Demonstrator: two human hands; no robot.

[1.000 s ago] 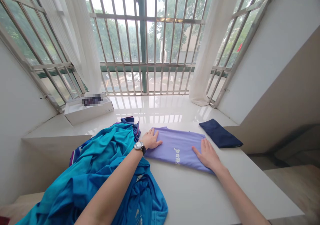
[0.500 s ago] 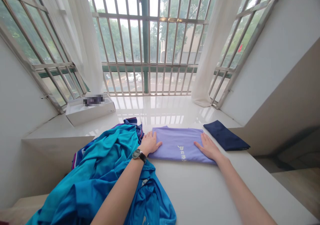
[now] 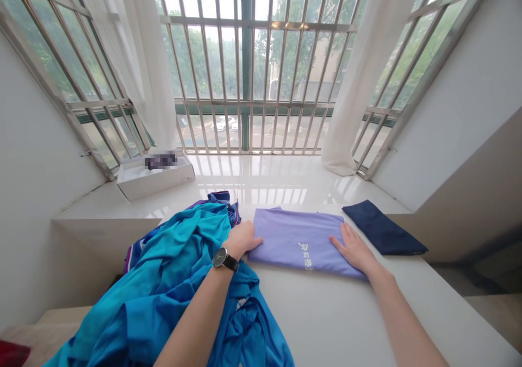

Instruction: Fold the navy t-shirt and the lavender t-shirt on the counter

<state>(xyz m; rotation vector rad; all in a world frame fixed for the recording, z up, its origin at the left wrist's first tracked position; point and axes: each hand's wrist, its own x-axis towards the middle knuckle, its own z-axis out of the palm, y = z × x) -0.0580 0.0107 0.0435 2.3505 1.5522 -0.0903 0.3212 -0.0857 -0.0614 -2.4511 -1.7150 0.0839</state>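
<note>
A folded lavender shirt (image 3: 285,234) with white lettering lies flat on the white ledge. My left hand (image 3: 241,238), below a wrist watch with a black strap (image 3: 225,259), is at the shirt's left edge; its thumb rests on the fabric and its fingers are curled, partly hidden. At the right edge lies my right hand (image 3: 356,247), thumb apart and fingers stretched along the cloth. Close by on the left, a heap of blue-teal clothes (image 3: 163,280) spills over the ledge's front, partly behind my left forearm.
A folded navy cloth (image 3: 383,228) lies to the right of the shirt. The white ledge (image 3: 326,312) runs back to a barred window (image 3: 261,62) with white curtains (image 3: 354,84). An open white box (image 3: 159,182) stands at the back left, its contents blurred out.
Both hands have shifted from the shirt's top outward to its side edges. The left fingers have curled in. The whole view has moved slightly.
</note>
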